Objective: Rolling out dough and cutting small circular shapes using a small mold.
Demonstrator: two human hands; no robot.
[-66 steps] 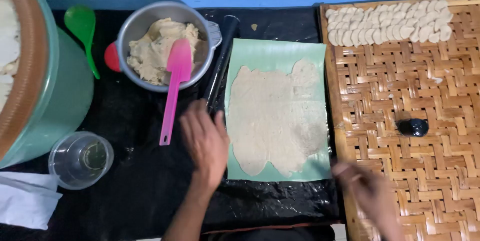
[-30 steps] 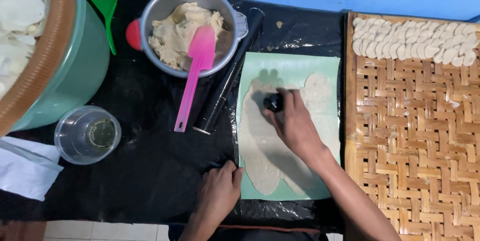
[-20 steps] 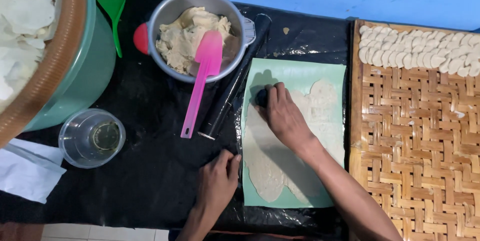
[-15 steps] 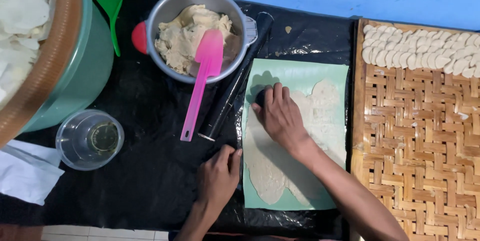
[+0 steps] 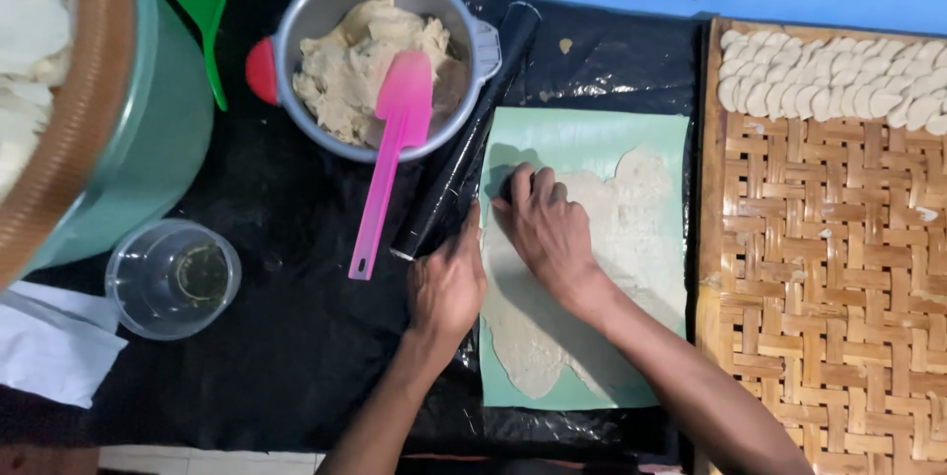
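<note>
Black plastic table cover [image 5: 296, 337]: spread under everything, shiny and creased.
Woven bamboo tray [image 5: 829, 278]: at the right edge; rows of small pale cut dough rounds [image 5: 838, 85] along its far end.
Large green tub [image 5: 148, 140]: at far left, with a brown rim and pale pieces inside.
Pale green plastic sheet [image 5: 592, 140]: flat on the cover, between the tray and the black rolling pin [image 5: 464, 159], which lies slanted just left of it.
Thin rolled beige dough sheet [image 5: 631, 238]: lying on the green sheet, ragged at the edges, covering most of it.
Round metal pot [image 5: 326, 11]: beyond the hands, holding lumpy beige dough; a pink silicone spatula [image 5: 390, 159] leans in it, handle over the rim.
Right hand [image 5: 547, 228]: closed over a small dark round cutter [image 5: 508, 184], pressing down at the dough's near-left top corner; cutter mostly hidden.
Left hand [image 5: 449, 283]: flat, fingers together, resting on the green sheet's left edge, holding nothing.
Clear plastic cup [image 5: 173, 278]: near left, a little yellowish liquid inside.
Green plastic spoon [image 5: 202, 1]: beside the tub.
White cloth [image 5: 49, 347]: bottom left corner.
</note>
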